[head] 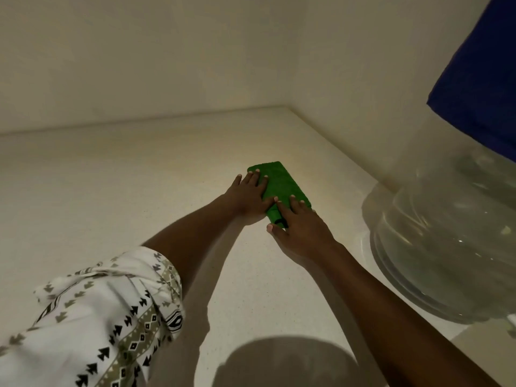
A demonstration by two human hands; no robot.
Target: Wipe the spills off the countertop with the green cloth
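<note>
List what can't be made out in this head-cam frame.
- Spills: none discernible on the countertop in the head view; dim light, speckled surface.
- Green cloth: its near and left parts are covered by the left hand and right hand.
- Clear water jug: cut off by the right edge.
- Blue object: cropped by the frame corner, identity unclear.

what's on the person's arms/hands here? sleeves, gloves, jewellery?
Both hands bare: left hand, right hand, no gloves, rings or watch visible. The left arm has a loose white sleeve with black and olive arrow and diamond print, pushed above the elbow. No right sleeve in view.
</note>
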